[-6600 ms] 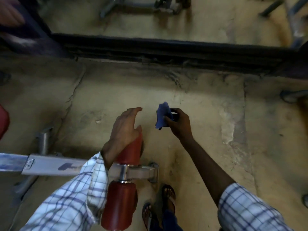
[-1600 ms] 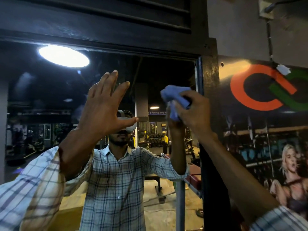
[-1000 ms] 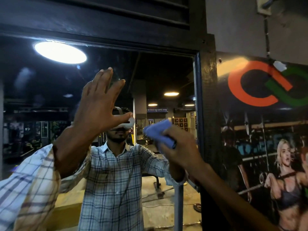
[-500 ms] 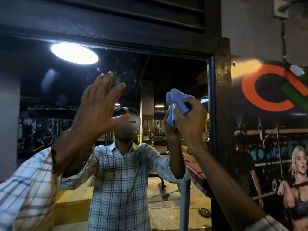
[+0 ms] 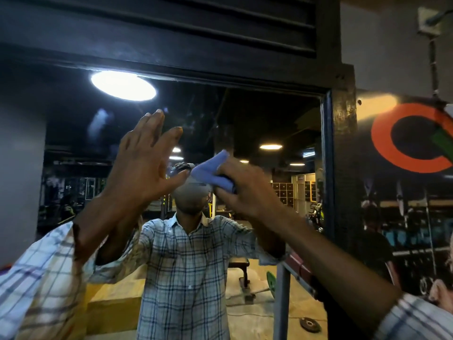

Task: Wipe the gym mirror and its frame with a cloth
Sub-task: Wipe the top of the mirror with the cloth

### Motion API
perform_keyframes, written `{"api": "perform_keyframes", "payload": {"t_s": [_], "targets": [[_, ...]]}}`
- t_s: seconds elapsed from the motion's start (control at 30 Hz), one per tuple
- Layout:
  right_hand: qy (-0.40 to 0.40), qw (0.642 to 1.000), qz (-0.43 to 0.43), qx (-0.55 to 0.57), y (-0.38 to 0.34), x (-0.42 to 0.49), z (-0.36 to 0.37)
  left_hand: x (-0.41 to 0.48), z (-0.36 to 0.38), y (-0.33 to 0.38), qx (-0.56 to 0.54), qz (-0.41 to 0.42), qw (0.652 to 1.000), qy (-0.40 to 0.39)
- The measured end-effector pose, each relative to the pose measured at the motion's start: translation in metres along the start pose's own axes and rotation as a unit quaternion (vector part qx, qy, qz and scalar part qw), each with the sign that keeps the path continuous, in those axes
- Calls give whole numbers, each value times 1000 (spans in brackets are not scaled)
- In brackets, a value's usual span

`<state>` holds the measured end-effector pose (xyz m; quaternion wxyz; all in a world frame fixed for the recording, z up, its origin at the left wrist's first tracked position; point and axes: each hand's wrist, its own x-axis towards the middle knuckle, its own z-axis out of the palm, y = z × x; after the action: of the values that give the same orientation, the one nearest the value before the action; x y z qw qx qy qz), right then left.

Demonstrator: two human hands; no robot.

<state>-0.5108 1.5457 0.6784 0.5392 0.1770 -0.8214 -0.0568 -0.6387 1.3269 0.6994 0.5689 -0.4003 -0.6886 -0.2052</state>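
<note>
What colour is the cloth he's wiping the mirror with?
Blue. The cloth, gripped in the right hand, shows best in the head view.

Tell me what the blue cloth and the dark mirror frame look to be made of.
The blue cloth: soft matte fabric, perhaps microfibre; it bunches and folds in the right hand. The mirror frame: likely painted wood, dark with a dull sheen and mottled scuffs on its right post; metal cannot be ruled out.
</note>
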Motion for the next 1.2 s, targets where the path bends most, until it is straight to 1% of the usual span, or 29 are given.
{"api": "perform_keyframes", "payload": {"t_s": [0.03, 0.07, 0.13, 0.17, 0.2, 0.27, 0.3, 0.33, 0.37, 0.4, 0.47, 0.5, 0.53, 0.6, 0.63, 0.67, 0.7, 0.77, 0.83, 0.87, 0.9, 0.93, 1.0, 1.03, 1.07, 1.1, 1.13, 1.17, 1.2], "targets": [[36, 999, 24, 5, 7, 8, -8, -1, -1, -4, -1, -2, 1000, -1], [103, 991, 82, 10, 14, 18, -17, -3, -2, -9, -2, -5, 1000, -2], [249, 949, 194, 22, 23, 35, -29, -6, -3, -17, -8, -11, 1000, -3], [285, 933, 217, 31, 22, 40, -26, -7, -3, -21, -12, -12, 1000, -3], [273, 940, 203, 35, 14, 41, -18, -8, -4, -24, -15, -12, 1000, -3], [135, 988, 78, 16, -8, 35, 5, -9, -5, -29, -9, -9, 1000, -2], [60, 998, 19, 5, -14, 32, 9, -9, -6, -32, -6, -10, 1000, 0], [20, 1000, -9, 0, -12, 34, 6, -9, -8, -34, -7, -14, 1000, 1], [30, 1000, -5, -1, -6, 41, -2, -9, -9, -35, -10, -17, 1000, 1], [83, 996, 35, 3, 3, 51, -11, -9, -10, -37, -13, -17, 1000, 2], [223, 962, 159, 14, 15, 72, -28, -10, -12, -41, -12, -12, 1000, 4], [270, 942, 198, 26, 16, 79, -28, -11, -11, -42, -10, -10, 1000, 2], [271, 941, 196, 41, 11, 83, -22, -11, -11, -44, -6, -8, 1000, 1], [159, 983, 86, 23, -11, 82, -2, -12, -12, -46, -4, -5, 1000, 1], [90, 995, 32, 7, -20, 77, 4, -12, -12, -47, -8, -6, 1000, 4], [57, 998, 4, -1, -20, 76, 4, -13, -13, -49, -11, -8, 1000, 7], [65, 998, 10, 4, -15, 81, -1, -15, -13, -51, -11, -9, 1000, 8], [170, 981, 92, 12, 4, 100, -19, -16, -14, -58, -4, -7, 1000, 7], [288, 938, 194, 13, 16, 114, -30, -19, -15, -64, -2, -4, 1000, 5], [319, 923, 215, 28, 15, 118, -26, -19, -15, -67, -2, -5, 1000, 5], [319, 924, 207, 51, 6, 121, -19, -20, -16, -69, -1, -5, 1000, 6], [285, 944, 161, 51, -4, 121, -10, -21, -16, -72, 1, -5, 1000, 7], [139, 990, 36, 15, -21, 116, 5, -23, -15, -78, -1, -1, 1000, 8], [77, 997, -14, 1, -21, 116, 4, -24, -15, -80, -4, 0, 1000, 9], [73, 997, -27, -15, -14, 123, -3, -25, -15, -83, -5, 2, 1000, 12], [114, 993, -2, -12, -6, 131, -10, -26, -16, -84, -6, 5, 1000, 15], [187, 980, 60, -3, 2, 138, -19, -27, -16, -85, -7, 7, 1000, 18], [259, 957, 132, 12, 7, 143, -24, -27, -16, -86, -8, 8, 1000, 19], [298, 937, 178, 28, 8, 145, -22, -28, -16, -86, -10, 8, 1000, 19]]}}
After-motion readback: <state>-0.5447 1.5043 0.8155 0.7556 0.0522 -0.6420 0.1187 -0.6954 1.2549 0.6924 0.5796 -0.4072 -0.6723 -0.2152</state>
